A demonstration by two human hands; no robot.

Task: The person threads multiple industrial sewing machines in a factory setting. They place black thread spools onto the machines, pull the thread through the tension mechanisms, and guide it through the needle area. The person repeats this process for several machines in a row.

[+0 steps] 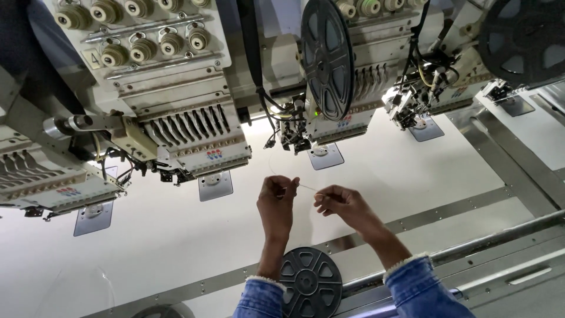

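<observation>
Head view: both hands are raised over the white embroidery machine table (412, 171), near its front edge. The left hand (276, 197) and the right hand (340, 203) each have fingertips pinched together on a fine thread (306, 187), which is stretched taut between them. A faint strand seems to rise from it toward the embroidery head (321, 126) above, though it is too thin to follow. Judging from this, the thread is in hand but not yet led into the needles.

A dark sequin reel (326, 56) is mounted on that head; another dark reel (311, 281) lies at the table's front rail. Each head bears a small red-and-blue emblem (214, 154) on its pale lower face plate; one square label (91, 57) sits at upper left.
</observation>
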